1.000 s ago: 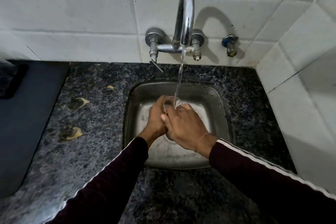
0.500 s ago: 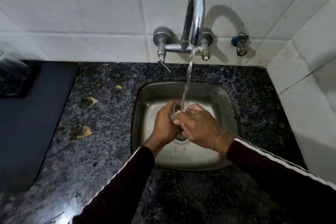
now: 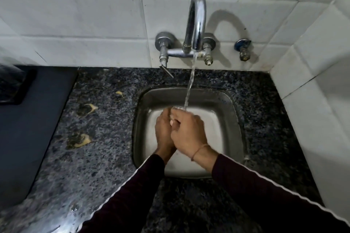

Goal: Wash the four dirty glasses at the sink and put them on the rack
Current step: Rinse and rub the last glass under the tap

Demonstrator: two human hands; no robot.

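White glazed wall tiles (image 3: pixel 75 21) back a speckled black-and-grey granite table (image 3: pixel 98 157), with a tiled side wall (image 3: pixel 318 100) closing the corner on the right. To the left lies a flat dark slab (image 3: pixel 24 128). Set into the table is a square stainless steel sink (image 3: pixel 233 125). Over it a chrome wall-mounted tap (image 3: pixel 196 24) with a curved spout runs a thin stream of water (image 3: pixel 190 85). Both arms reach in, wearing dark maroon sleeves (image 3: pixel 265 195) piped in white. Above the basin the left hand (image 3: pixel 163 130) and the right hand (image 3: pixel 187 132) meet, fingers curled close around a clear drinking glass (image 3: pixel 178 108); only its rim shows above them, right where the water lands. A thin thread bracelet (image 3: pixel 198 150) circles the right wrist. Several yellowish smears (image 3: pixel 82 140) dot the table left of the sink.
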